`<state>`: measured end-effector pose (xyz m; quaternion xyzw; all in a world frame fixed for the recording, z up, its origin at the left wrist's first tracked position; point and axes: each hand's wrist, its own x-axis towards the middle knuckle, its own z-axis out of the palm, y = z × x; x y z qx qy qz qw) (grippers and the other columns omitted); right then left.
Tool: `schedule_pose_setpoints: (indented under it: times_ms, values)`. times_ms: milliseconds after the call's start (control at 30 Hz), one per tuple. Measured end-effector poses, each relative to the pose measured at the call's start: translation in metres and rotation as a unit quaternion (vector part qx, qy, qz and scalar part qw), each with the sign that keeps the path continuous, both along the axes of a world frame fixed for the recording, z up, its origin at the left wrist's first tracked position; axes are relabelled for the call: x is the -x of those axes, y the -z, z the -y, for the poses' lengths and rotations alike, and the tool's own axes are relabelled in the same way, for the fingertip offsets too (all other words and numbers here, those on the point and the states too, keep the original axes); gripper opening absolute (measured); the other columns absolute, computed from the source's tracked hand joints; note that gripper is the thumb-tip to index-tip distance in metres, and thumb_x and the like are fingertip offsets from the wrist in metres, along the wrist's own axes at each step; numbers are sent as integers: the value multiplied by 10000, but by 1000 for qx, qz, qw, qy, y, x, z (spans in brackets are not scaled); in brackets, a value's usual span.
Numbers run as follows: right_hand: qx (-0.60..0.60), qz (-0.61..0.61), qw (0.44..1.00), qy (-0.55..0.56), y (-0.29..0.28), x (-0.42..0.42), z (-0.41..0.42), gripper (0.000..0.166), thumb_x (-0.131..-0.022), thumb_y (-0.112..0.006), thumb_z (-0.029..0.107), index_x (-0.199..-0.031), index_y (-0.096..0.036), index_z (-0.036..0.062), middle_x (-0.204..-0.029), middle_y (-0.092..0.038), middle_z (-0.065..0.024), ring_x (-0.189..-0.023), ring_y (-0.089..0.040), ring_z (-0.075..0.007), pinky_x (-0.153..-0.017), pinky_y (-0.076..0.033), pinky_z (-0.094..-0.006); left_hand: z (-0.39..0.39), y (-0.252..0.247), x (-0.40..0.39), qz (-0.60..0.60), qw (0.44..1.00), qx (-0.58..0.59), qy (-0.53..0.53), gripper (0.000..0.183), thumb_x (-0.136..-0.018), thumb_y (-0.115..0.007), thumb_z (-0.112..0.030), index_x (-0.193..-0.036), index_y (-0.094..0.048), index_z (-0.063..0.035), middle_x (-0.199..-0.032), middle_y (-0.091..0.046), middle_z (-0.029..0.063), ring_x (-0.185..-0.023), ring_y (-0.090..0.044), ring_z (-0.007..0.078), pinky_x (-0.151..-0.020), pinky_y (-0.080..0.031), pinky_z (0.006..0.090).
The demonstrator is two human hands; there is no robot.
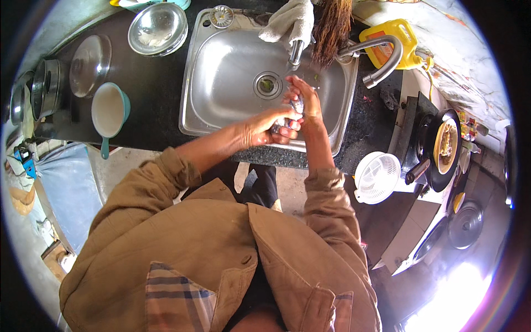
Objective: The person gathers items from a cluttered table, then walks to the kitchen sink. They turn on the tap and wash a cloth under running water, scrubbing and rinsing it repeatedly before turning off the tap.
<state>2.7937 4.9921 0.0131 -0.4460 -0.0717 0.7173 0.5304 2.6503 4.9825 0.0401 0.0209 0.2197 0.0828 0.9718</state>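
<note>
Over the front right of the steel sink basin [224, 99], my left hand [269, 126] is closed around a crumpled silvery thing [298, 104], possibly a metal scouring pad. My right hand [309, 101] lies against its other side, with the fingers reaching up towards the spout. Whether the right fingers grip it is hidden between the hands. Just beyond my fingertips hangs the tap spout [295, 54], with a pale cloth [290, 20] draped over its upper part. A bit of green matter [266, 85] sits in the drain [256, 88].
Left on the dark counter [159, 99] are metal bowls [157, 29], a lid [90, 66] and a handled pan [110, 110]. A broom head [332, 33], a curved tap [396, 45] and a yellow jug [398, 37] stand behind. Right are a white colander [377, 177] and a stove pan [435, 166].
</note>
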Motion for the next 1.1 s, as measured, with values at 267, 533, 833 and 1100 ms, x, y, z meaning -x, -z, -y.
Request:
schedule_pose_setpoints:
  times_ms: [267, 533, 833, 1100]
  values:
    - [-2, 374, 919, -122, 95, 16, -19, 234, -835, -546, 194, -818, -643, -19, -609, -599, -131, -543, -611, -208, -530, -488, -331, -2, 74, -1, -275, 923, -261, 74, 238, -828, -591, -254, -700, -494, -79, -550, -464, 8, -416, -418, 89, -331, -263, 240]
    - [36, 691, 716, -97, 118, 3, -29, 338, -815, -554, 181, -1133, -540, 67, -1087, -570, -233, -1036, -553, -385, -882, -444, -435, 12, 135, 1, -526, 664, -527, 60, 402, -747, -673, -228, -1031, -485, -15, -678, -596, 109, -509, -578, 187, -408, -439, 317]
    - [-72, 700, 700, -125, 49, -33, -110, 400, -767, -517, 63, -1163, -576, 49, -1114, -581, -189, -1070, -542, -356, -913, -433, -409, 4, 57, 86, -358, 918, -126, -114, 249, -788, -705, -197, -929, -547, -66, -747, -582, 55, -627, -587, 148, -583, -549, 321]
    - [-156, 7, 976, -152, 71, -8, -14, 497, -912, -487, 469, -1221, -550, 85, -1233, -540, -148, -1115, -525, -258, -925, -428, -392, 26, -15, 73, 38, 963, 135, -231, 317, -858, -637, -204, -1066, -511, -1, -827, -571, 47, -716, -563, 129, -645, -520, 260]
